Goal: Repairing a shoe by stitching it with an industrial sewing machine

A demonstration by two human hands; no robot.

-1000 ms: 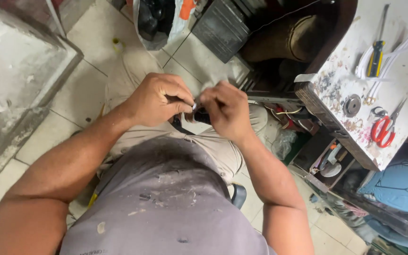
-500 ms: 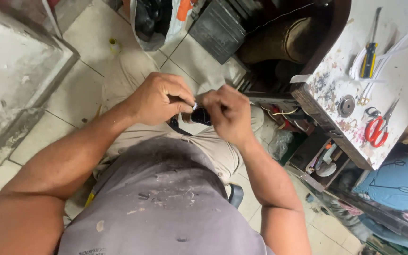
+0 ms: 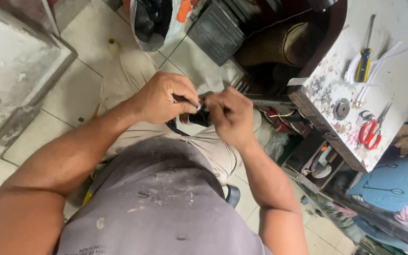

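My left hand (image 3: 164, 98) and my right hand (image 3: 231, 115) meet above my lap, fingertips almost touching. Between them they pinch a small dark part (image 3: 200, 113) with a bit of bright metal at the left fingertips; most of it is hidden by the fingers, so its kind is unclear. A dark strap or cable (image 3: 172, 126) hangs just below the hands. I am seated, in beige trousers (image 3: 123, 80) and a dusty grey shirt.
A paint-stained white worktable (image 3: 393, 80) stands at right, carrying red-handled scissors (image 3: 370, 131), a yellow-and-black screwdriver (image 3: 364, 63), white cable ties and a round metal disc (image 3: 341, 108). A black plastic bag (image 3: 152, 21) and a dark box (image 3: 216, 30) sit on the tiled floor ahead. A concrete block (image 3: 10, 66) is at left.
Both hands stay together on the small part, with only slight finger movement. The view has shifted a little.
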